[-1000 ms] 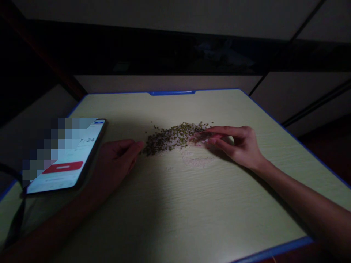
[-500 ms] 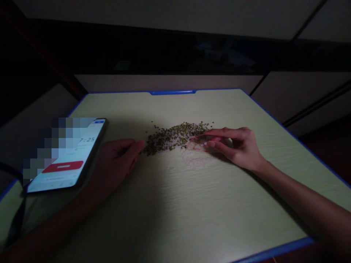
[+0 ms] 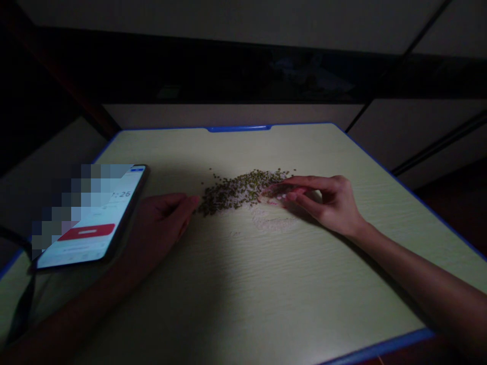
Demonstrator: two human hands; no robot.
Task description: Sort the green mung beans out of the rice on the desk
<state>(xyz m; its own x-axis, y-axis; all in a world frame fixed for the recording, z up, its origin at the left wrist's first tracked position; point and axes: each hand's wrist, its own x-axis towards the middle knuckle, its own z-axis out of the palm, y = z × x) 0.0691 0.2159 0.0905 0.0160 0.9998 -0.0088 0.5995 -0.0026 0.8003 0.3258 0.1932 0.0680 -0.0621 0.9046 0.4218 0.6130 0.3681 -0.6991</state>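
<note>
Right of middle, the right hand (image 3: 337,205) pinches a clear thing (image 3: 268,195): hold it steady. The left hand (image 3: 162,218) curls closed.

Bare left forearm (image 3: 95,296) slanting in from eight o'clock, dim in shadow, and there at its end the bare left hand (image 3: 158,223), fingers curled under, thumb (image 3: 185,208) stretched towards two o'clock! Across at four o'clock, the bare right forearm (image 3: 414,268), better lit, leads to the bare right hand (image 3: 338,205), knuckles arched, index finger (image 3: 312,181) pointing to nine, thumb opposing it in a pinch.
</note>
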